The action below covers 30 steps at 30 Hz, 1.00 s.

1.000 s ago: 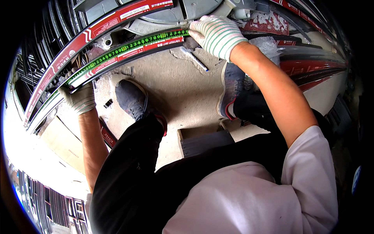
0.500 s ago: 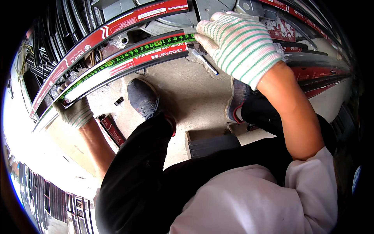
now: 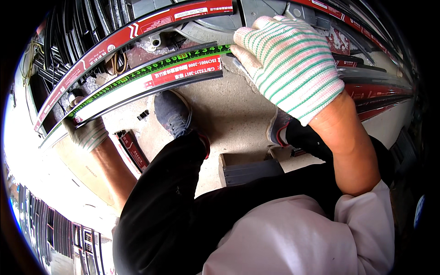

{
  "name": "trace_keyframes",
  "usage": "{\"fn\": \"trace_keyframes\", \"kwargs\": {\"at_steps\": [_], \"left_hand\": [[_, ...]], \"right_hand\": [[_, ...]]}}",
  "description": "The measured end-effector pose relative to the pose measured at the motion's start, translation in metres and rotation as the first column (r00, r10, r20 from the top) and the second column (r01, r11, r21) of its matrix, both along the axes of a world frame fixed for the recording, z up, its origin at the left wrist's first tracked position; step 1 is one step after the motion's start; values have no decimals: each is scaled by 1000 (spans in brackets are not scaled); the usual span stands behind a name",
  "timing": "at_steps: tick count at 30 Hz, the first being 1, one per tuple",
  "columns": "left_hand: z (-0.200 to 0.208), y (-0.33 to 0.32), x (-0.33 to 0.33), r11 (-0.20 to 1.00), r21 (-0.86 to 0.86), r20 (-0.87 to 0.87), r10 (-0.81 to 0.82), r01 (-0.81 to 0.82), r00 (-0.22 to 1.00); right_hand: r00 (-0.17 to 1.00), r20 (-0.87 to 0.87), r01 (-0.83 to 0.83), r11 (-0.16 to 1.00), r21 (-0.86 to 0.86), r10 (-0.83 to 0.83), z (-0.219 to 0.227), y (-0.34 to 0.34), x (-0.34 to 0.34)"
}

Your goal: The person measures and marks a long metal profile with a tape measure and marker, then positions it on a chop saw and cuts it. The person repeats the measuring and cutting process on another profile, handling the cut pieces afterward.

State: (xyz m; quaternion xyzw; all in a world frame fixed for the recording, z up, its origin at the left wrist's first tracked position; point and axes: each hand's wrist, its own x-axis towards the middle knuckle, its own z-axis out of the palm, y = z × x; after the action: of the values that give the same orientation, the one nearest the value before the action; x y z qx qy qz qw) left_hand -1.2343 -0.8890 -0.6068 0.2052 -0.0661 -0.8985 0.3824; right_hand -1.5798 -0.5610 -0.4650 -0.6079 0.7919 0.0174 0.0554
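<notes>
A long strip profile (image 3: 188,73) with a red and white label spans from the left toward the middle. Along its upper edge lies a green tape measure (image 3: 151,66) with black markings, stretched out. My left hand (image 3: 89,133), in a striped knit glove, is closed round the far-left end of the profile and tape. My right hand (image 3: 288,64), in a white, pink and green striped glove, pinches the tape just beyond the profile's right end. What else lies inside its fingers is hidden.
A second red-labelled profile (image 3: 133,32) runs behind the measured one, before a grey machine with a graduated disc (image 3: 206,33). Dark profiles (image 3: 68,41) crowd the upper left. More red profiles (image 3: 376,91) lie at right. A dark box (image 3: 252,172) stands between my legs.
My right hand has shifted slightly down and right, now mostly covering the pen on the floor. The profile and tape sit slightly lower in view near their right end. My left hand stays put.
</notes>
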Motion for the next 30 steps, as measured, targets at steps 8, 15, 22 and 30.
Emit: {"fn": "trace_keyframes", "kwargs": {"at_steps": [8, 15, 22, 30], "left_hand": [[-5, -3, 7, 995, 57, 47, 82, -85, 996], [8, 0, 4, 981, 130, 96, 131, -143, 987], [5, -3, 10, 983, 91, 140, 145, -159, 979], [1, -9, 15, 989, 58, 127, 126, -134, 984]], "right_hand": [[1000, -5, 2, 1000, 10, -2, 4, -5, 3], [1000, 7, 6, 999, -45, -5, 1, -3, 3], [1000, -5, 3, 999, -36, -4, -3, -2, 3], [1000, 15, 5, 1000, -23, -5, -5, -2, 2]]}}
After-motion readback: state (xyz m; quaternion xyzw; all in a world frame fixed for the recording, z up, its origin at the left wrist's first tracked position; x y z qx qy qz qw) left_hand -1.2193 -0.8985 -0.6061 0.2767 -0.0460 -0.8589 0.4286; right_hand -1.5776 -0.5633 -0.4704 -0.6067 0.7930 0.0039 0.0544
